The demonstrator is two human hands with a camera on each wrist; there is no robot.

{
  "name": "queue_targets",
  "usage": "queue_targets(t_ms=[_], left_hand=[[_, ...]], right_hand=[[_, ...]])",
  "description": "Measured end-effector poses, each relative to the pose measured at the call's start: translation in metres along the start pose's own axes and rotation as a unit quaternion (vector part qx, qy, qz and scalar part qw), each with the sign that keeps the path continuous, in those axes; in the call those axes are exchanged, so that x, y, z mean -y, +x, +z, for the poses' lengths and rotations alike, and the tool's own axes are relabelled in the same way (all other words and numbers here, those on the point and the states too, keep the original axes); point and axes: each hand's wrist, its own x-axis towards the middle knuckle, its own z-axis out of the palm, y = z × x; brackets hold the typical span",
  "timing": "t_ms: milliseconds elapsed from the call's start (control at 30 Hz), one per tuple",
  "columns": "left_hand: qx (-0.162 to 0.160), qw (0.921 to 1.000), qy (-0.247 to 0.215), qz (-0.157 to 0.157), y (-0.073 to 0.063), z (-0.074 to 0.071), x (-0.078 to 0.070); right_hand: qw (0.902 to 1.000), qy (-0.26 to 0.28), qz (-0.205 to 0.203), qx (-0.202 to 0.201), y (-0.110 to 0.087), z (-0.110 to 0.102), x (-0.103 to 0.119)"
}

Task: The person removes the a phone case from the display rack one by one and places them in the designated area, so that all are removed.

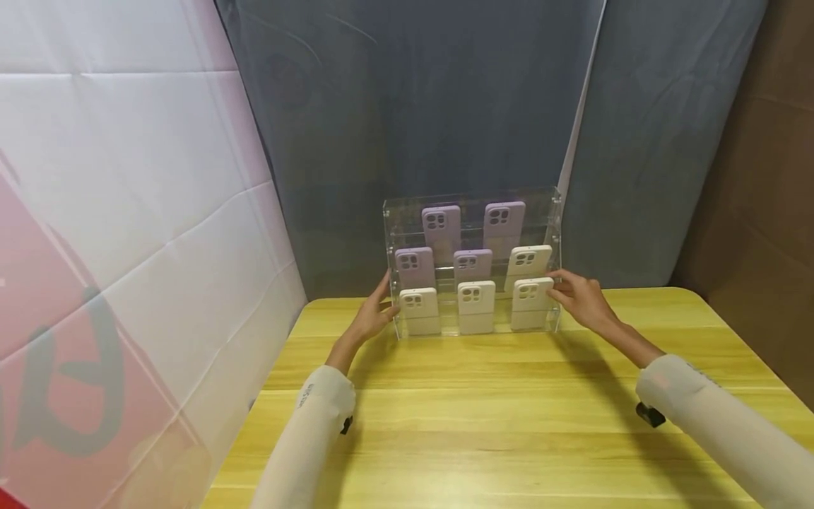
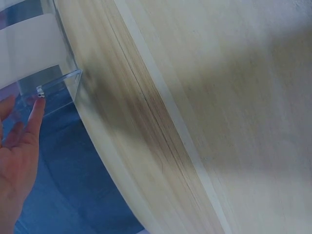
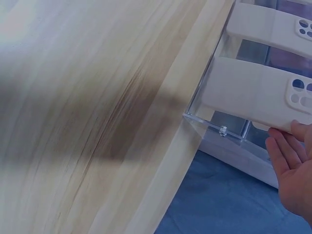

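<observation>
While the lower right white case [image 1: 532, 311] is supported in the bottom row of the clear stand [image 1: 407, 212], its upper right edge is pinched in the narrow gap between thumb and fingers of the right hand [image 1: 584, 302]; how firmly cannot be told. Key relation: case is located directly left of the right fingertips, long axis pointed up the stand, so its long edge is met from the side, near the camera cutouts [image 3: 299, 92]. Right hand is clearly the nearer one. By the left hand [image 1: 370, 318] the far-left side of the stand is touched, digits fairly straight, one tip set against a small bolt [image 2: 40, 91]; no case is held there. Between the hands, a left white case [image 1: 422, 318] and a middle white case [image 1: 476, 317] are stood in the same row. Above, an upper white case [image 1: 528, 261] is partly overlapped; four lilac cases [image 1: 505, 230] are racked around it. Stand is set on the wood-grain table [image 1: 483, 417], near its back edge
</observation>
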Motion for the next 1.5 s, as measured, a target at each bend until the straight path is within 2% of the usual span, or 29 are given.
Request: queue_targets(t_ms=[400, 800, 1200, 1367, 1500], left_hand=[[0.000, 1.0000, 0.001, 0.005, 0.001, 0.000, 0.002], [-0.008, 0.9997, -0.013, 0.019, -0.001, 0.003, 0.002], [-0.027, 0.9987, -0.044, -0.005, 0.000, 0.001, 0.005], [-0.031, 0.9980, -0.050, -0.022, 0.001, 0.002, 0.007], [-0.023, 0.9983, -0.044, -0.029, 0.002, 0.002, 0.006]], right_hand=[[1.0000, 0.006, 0.001, 0.003, 0.006, -0.011, 0.012], [0.9996, -0.009, -0.022, -0.013, 0.016, -0.031, 0.025], [0.9999, -0.003, -0.008, -0.006, 0.022, -0.045, 0.042], [0.9997, 0.014, 0.015, 0.013, 0.023, -0.047, 0.048], [0.9988, 0.025, 0.032, 0.026, 0.024, -0.048, 0.051]])
